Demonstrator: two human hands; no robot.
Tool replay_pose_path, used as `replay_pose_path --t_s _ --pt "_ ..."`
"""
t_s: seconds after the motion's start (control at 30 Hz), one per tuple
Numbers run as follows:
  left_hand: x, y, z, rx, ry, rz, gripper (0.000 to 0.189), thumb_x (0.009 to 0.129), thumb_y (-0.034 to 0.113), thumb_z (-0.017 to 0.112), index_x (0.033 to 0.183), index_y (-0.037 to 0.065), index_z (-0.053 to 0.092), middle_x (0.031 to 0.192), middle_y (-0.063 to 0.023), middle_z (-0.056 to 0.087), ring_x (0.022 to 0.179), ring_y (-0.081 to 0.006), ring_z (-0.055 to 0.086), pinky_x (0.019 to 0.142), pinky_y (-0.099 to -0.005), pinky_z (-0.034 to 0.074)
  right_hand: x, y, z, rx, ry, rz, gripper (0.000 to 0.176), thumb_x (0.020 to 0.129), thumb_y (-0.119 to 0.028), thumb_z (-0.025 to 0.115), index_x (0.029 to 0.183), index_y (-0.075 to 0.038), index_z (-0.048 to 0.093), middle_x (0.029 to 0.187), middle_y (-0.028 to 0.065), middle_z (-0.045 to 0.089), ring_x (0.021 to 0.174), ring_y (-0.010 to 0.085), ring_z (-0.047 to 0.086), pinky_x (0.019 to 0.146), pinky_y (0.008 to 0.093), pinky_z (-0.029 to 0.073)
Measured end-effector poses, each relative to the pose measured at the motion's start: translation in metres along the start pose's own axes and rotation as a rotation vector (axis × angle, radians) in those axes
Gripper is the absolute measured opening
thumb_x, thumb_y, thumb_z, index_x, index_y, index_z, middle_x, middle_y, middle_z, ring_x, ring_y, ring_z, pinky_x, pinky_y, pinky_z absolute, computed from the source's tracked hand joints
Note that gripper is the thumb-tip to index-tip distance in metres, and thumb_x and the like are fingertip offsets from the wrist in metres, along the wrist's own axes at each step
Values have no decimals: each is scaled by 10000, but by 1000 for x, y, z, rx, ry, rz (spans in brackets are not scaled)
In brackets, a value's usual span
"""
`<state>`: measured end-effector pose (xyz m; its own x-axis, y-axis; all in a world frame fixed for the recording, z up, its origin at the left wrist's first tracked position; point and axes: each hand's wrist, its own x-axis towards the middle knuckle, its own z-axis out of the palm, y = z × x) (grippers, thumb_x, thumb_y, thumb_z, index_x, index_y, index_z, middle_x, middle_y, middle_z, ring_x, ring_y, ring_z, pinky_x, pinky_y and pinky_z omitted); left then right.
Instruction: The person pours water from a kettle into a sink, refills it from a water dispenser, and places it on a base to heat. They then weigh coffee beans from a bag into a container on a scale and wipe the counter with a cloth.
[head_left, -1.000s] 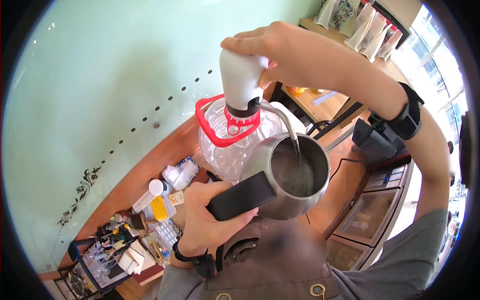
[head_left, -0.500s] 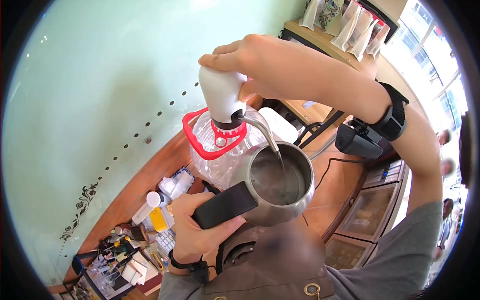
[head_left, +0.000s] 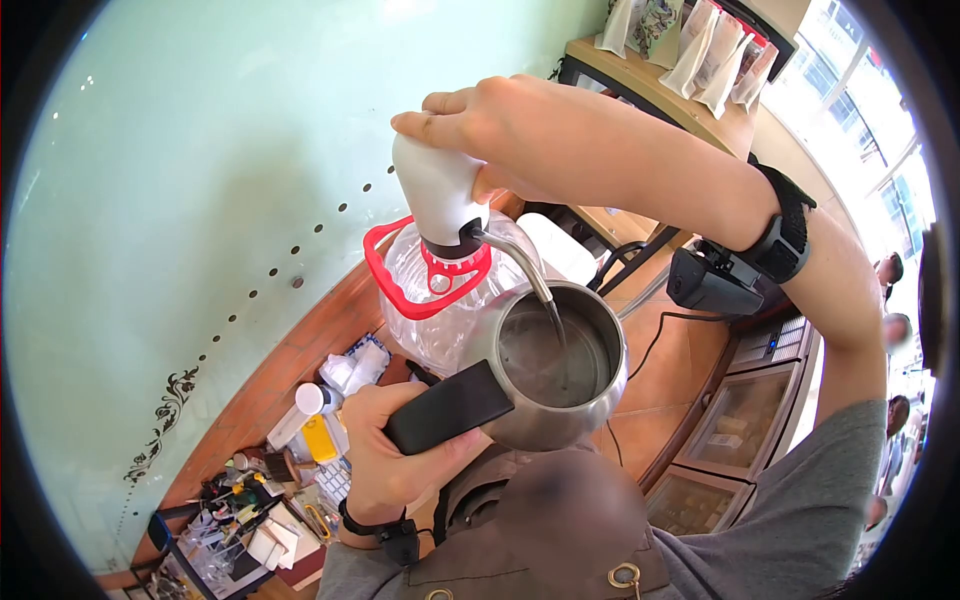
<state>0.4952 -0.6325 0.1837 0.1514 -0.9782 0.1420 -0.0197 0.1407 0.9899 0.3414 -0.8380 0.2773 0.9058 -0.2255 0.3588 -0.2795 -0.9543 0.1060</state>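
Observation:
My left hand (head_left: pixel 385 455) is closed around the black handle (head_left: pixel 450 408) of a steel kettle (head_left: pixel 560 420), which is held up with its lid off. Some water (head_left: pixel 545 365) shows inside. My right hand (head_left: pixel 465 125) grips the top of a white bottle pump (head_left: pixel 435 180), fingers over it and thumb at its side. The pump sits on a large clear water bottle (head_left: pixel 420 340) with a red carrying handle (head_left: pixel 390 290). From the pump, a curved metal spout (head_left: pixel 525 262) reaches over the kettle's opening, and a thin stream runs from its tip into the kettle.
A pale green wall (head_left: pixel 200 200) rises at the left. Below it a cluttered desk (head_left: pixel 290 575) carries a keyboard, papers and small items. Wooden cabinets (head_left: pixel 735 430) stand at the right, and a shelf (head_left: pixel 660 90) with several bags is at the back. A black cable (head_left: pixel 650 345) hangs behind the kettle.
Both hands keep their holds, and the kettle and pump stay in place relative to each other. The right hand has shifted very slightly left and down in view.

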Motion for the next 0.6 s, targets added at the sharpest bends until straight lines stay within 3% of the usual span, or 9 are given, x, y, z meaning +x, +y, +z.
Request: replay_pose_path --t_s 0.2,0.27,0.6 --pt "1 4 0 5 -28 -26 163 639 72 773 685 -20 647 529 -1 543 499 -46 458 470 -219 333 1 -6 -8 -33 -17 -7 311 754 -14 580 1065 -11 590 708 73 671 658 260 680 553 356 538" --pt "0 5 0 11 -36 -34 158 644 68 770 689 -21 648 532 -1 545 503 -44 459 471 -219 334 5 -12 -16 31 -235 185 620 696 30 681 1280 -39 483 1026 128 624 894 313 641 736 402 530" --pt "-3 5 2 -50 6 -41 140 652 52 755 715 -29 660 560 -3 566 527 -45 472 489 -215 342 3 -10 -12 23 -179 124 639 675 33 691 1276 -19 480 1033 127 616 867 315 646 718 393 535"
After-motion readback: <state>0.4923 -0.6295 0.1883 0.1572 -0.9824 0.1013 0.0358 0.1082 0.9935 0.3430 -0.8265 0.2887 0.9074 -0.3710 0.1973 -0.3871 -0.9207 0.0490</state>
